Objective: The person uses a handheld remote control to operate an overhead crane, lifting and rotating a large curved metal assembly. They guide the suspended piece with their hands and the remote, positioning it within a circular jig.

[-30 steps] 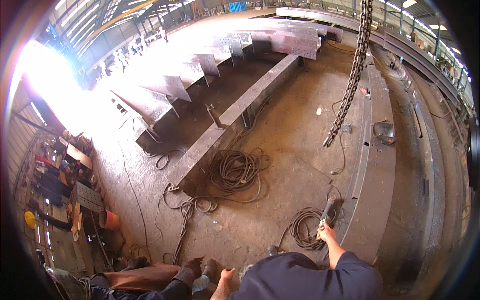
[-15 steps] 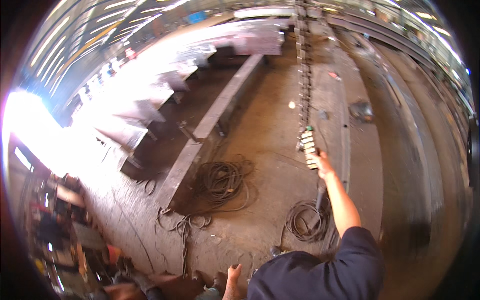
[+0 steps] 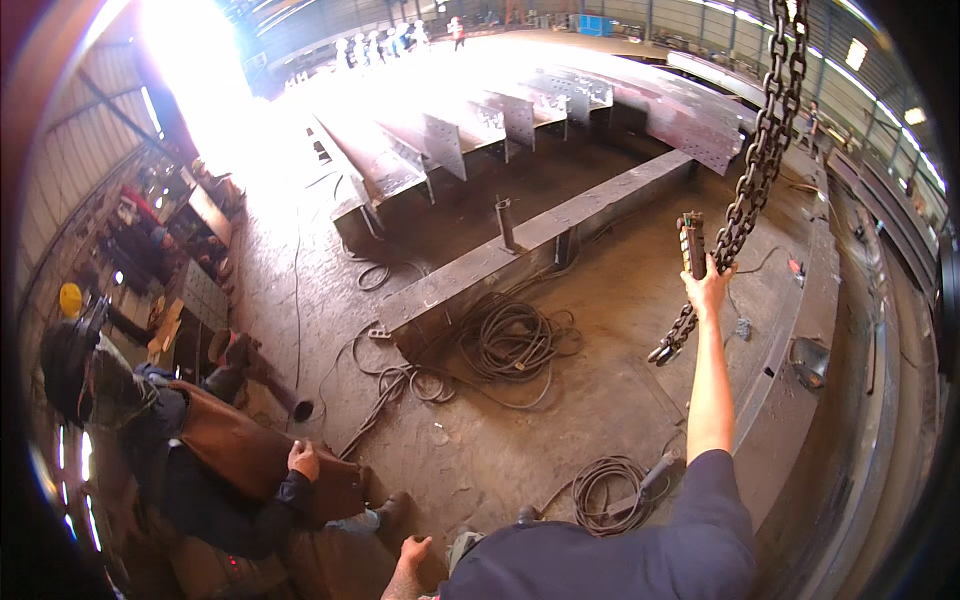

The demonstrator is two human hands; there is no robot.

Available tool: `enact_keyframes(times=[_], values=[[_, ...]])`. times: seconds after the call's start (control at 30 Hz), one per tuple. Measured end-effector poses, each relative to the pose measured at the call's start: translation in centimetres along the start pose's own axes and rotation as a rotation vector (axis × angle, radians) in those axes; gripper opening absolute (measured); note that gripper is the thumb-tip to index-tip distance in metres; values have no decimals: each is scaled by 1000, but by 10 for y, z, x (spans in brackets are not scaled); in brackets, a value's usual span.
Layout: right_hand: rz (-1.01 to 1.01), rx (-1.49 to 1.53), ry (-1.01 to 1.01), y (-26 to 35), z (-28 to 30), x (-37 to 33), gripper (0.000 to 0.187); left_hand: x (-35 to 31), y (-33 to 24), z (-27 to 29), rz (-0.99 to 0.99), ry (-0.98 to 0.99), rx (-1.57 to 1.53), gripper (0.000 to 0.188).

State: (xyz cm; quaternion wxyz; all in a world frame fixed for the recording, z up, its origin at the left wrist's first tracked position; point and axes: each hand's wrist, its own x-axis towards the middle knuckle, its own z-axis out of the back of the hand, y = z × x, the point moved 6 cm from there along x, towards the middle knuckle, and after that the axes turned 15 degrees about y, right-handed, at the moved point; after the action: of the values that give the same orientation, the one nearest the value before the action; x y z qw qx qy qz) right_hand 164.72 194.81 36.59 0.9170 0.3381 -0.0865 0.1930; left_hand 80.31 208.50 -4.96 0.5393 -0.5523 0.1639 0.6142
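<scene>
My right arm reaches forward, and my right hand (image 3: 708, 288) grips a crane remote control (image 3: 690, 245), a slim handset with a row of pale buttons. Right at those fingers hangs a heavy steel chain (image 3: 757, 165); whether the hand also holds it I cannot tell. The chain's lower part slants left below the hand to an end piece (image 3: 662, 352) above the floor. Low in front of my body, my left hand (image 3: 415, 548) is closed with the thumb uppermost, and nothing shows in it.
A co-worker in a brown apron (image 3: 225, 430) stands close on my left. A long steel beam (image 3: 540, 240) crosses ahead, with plated beams (image 3: 470, 130) behind it. Coiled cables (image 3: 510, 335) and another coil (image 3: 605, 490) lie on the floor. Long steel sections (image 3: 800, 420) run along the right.
The view has swung left, bringing the co-worker in. My right hand has risen with the remote control to the chain, whose lower end now slants left. My left hand stays closed and low.
</scene>
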Motion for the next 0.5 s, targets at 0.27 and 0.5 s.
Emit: enact_keyframes(times=[0.27,0.5], values=[[161,145,38,83,-112,-4,75,8,125,-20,111,-46,-277,58],[455,277,162,225,-158,-67,65,21,141,-4,107,-112,-377,59]])
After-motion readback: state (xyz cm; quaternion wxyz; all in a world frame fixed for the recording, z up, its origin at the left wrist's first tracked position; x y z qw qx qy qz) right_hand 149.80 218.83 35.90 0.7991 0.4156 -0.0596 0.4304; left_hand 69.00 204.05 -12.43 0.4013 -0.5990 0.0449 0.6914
